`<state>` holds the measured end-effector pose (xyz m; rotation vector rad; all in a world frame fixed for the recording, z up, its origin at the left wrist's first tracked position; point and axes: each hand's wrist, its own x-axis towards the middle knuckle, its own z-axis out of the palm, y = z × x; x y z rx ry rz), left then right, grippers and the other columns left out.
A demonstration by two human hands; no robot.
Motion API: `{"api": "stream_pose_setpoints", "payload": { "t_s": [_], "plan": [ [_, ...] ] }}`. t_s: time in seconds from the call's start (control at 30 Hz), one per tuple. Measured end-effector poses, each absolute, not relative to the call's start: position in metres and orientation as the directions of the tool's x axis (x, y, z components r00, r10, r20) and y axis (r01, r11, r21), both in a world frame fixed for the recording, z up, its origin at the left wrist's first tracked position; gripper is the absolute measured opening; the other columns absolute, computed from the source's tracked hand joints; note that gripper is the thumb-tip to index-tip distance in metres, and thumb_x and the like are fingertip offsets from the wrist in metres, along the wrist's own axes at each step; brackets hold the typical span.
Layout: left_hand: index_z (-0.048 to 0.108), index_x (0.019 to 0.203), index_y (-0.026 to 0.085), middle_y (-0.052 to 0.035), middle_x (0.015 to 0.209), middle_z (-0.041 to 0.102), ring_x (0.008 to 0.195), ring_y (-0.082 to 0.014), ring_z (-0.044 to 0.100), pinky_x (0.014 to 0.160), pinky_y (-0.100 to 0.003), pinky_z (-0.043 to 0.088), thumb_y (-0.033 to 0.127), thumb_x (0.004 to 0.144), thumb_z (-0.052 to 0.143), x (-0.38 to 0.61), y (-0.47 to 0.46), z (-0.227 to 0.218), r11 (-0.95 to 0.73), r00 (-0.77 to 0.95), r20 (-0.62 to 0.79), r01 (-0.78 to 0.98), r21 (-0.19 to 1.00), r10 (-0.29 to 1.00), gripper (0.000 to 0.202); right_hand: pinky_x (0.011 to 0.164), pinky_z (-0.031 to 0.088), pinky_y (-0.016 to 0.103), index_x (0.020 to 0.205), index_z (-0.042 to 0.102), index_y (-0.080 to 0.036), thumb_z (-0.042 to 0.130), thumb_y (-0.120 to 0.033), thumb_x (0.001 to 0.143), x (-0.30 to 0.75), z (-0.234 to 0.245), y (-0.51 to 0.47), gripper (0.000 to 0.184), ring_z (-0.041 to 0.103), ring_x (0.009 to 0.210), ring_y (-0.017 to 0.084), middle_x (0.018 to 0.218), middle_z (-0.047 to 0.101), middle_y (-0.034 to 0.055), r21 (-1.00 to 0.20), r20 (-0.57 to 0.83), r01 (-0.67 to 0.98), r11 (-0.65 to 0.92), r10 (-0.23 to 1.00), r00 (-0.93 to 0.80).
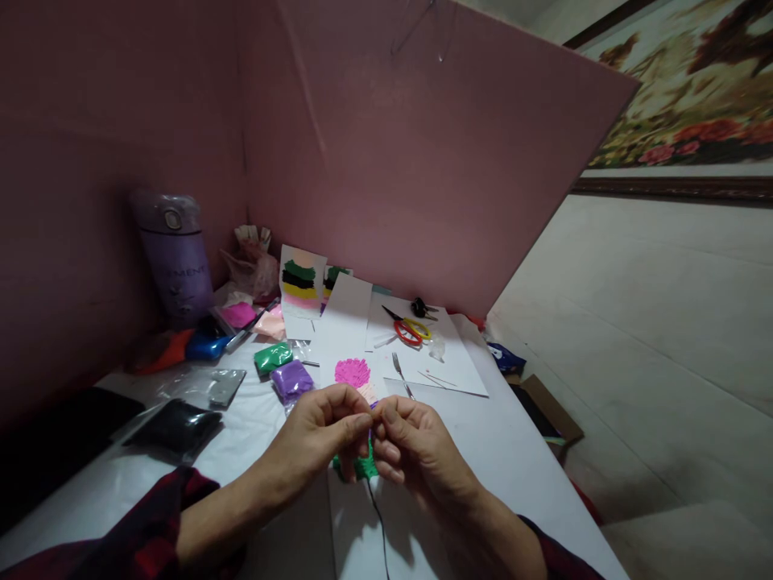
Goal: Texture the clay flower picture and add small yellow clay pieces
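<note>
My left hand (329,427) and my right hand (416,439) meet over the white table, thumbs and fingertips pinched close together. Whatever lies between the fingertips is too small to make out. Beneath them is a white sheet with a textured pink round patch (352,371), which looks like modelling clay. A green patch (365,467) shows partly under the hands, with a bit of purple above it. From the green patch a thin black line (382,524) runs down toward me. Just beyond my right hand lies a fork (402,374).
Bags of green clay (273,358), purple clay (292,379) and black clay (175,428) lie to the left, before a purple bottle (175,262). Scissors (409,330) rest on white board at the back. A painted card (302,286) leans near the pink wall (386,161).
</note>
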<state>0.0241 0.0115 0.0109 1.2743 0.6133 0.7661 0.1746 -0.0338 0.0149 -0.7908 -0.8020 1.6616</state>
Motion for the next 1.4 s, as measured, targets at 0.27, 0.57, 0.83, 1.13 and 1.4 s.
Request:
{"api": "stream_pose_setpoints", "payload": {
  "t_s": [0.27, 0.57, 0.83, 1.13, 1.4],
  "plan": [
    [0.06, 0.077, 0.014, -0.0009, 0.064, 0.061, 0.052, -0.0121, 0.059, 0.048, -0.024, 0.049, 0.034, 0.082, 0.056, 0.021, 0.011, 0.017, -0.251, 0.569, 0.207, -0.001, 0.968, 0.796, 0.021, 0.037, 0.028, 0.015, 0.072, 0.06, -0.015, 0.082, -0.046, 0.069, 0.176, 0.014, -0.034, 0.038, 0.033, 0.039, 0.003, 0.047, 0.044, -0.0087, -0.861, -0.098, -0.48, -0.171, 0.98, -0.173],
    [0.064, 0.069, 0.014, -0.0009, 0.06, 0.063, 0.054, -0.0091, 0.054, 0.052, -0.021, 0.038, 0.014, 0.082, 0.052, 0.015, 0.01, 0.012, -0.663, 0.572, 0.466, 0.194, 0.723, 0.675, 0.017, 0.036, 0.023, 0.017, 0.071, 0.055, -0.017, 0.077, -0.037, 0.074, 0.181, 0.015, -0.04, 0.03, 0.032, 0.038, 0.003, 0.047, 0.041, -0.0104, -0.998, -0.048, 0.052, -0.046, 0.998, -0.041],
    [0.058, 0.065, 0.017, 0.0017, 0.056, 0.059, 0.051, -0.0109, 0.055, 0.049, -0.023, 0.044, 0.028, 0.072, 0.067, 0.021, 0.006, 0.019, -0.153, 0.557, 0.11, 0.03, 0.988, 0.823, 0.016, 0.036, 0.018, 0.014, 0.071, 0.045, -0.02, 0.073, -0.051, 0.077, 0.188, 0.023, -0.037, 0.042, 0.021, 0.039, 0.002, 0.05, 0.034, -0.0127, -0.913, -0.189, -0.258, -0.317, 0.888, -0.42],
    [0.056, 0.066, 0.015, 0.002, 0.056, 0.058, 0.049, -0.0105, 0.056, 0.048, -0.023, 0.047, 0.035, 0.069, 0.072, 0.023, 0.01, 0.017, 0.005, 0.557, 0.027, -0.057, 0.998, 0.83, 0.026, 0.035, 0.017, 0.013, 0.071, 0.052, -0.016, 0.077, -0.048, 0.074, 0.184, 0.018, -0.035, 0.04, 0.027, 0.041, 0.001, 0.055, 0.045, -0.0086, -0.866, -0.175, -0.401, -0.3, 0.932, -0.318],
    [0.06, 0.068, 0.014, 0.0006, 0.061, 0.06, 0.052, -0.0109, 0.056, 0.05, -0.024, 0.047, 0.031, 0.07, 0.07, 0.022, 0.008, 0.017, -0.047, 0.545, 0.055, -0.029, 0.998, 0.837, 0.02, 0.035, 0.017, 0.013, 0.073, 0.055, -0.015, 0.077, -0.05, 0.074, 0.184, 0.021, -0.036, 0.041, 0.029, 0.042, 0.001, 0.059, 0.046, -0.0073, -0.853, -0.176, -0.432, -0.292, 0.941, -0.29]
  ]
}}
